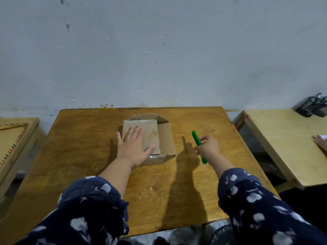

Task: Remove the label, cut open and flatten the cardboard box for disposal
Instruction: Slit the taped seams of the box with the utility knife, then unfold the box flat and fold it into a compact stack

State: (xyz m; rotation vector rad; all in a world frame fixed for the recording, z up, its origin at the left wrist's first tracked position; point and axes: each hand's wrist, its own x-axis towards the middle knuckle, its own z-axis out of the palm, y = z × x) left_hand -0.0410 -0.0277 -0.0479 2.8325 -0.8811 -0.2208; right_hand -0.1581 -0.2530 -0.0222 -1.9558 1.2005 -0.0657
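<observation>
Your left hand (133,145) lay flat with fingers straight on the cardboard box (148,138) mid-table (79,147), apparently steadying it, while your right hand (208,145) gripped the green cutter (199,146) just beside it, seemingly ready to cut.

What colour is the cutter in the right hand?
Bright green; the cutter shows clearly in the head view, gripped by the right hand.

Dim, soft focus; hard shadows, warped edges

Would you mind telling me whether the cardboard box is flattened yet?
Mostly flattened: the cardboard box lies low on the table under the flat left hand, flaps spread.
</observation>
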